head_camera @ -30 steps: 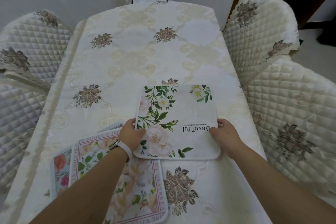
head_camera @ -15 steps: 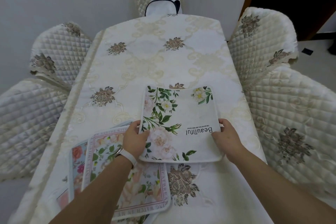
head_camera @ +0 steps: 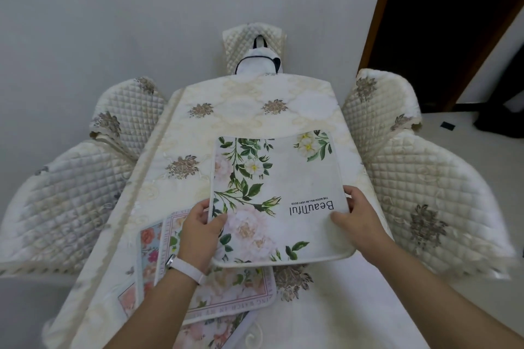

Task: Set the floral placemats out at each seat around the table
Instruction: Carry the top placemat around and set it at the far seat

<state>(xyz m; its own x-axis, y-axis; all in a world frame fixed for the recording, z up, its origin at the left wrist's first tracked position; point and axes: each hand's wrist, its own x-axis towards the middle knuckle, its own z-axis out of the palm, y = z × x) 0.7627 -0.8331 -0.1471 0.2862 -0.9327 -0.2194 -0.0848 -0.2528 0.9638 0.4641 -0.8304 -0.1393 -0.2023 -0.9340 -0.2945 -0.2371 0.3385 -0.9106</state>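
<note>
A white floral placemat printed "Beautiful" is held above the table, its near end raised. My left hand grips its left edge, thumb on top. My right hand grips its right edge near the lettering. Under my left arm lies a stack of other placemats: a pink-bordered one on top, a blue floral one at the left, and another at the near edge. All rest on the cream embroidered tablecloth.
Quilted cream chair covers stand along both sides: two at the left, two at the right. A chair with a white bag stands at the far end. A grey wall lies behind, a dark doorway far right.
Both hands have lifted the "Beautiful" placemat off the table and carried it forward. The view has tilted up, showing more wall and the far chair.
</note>
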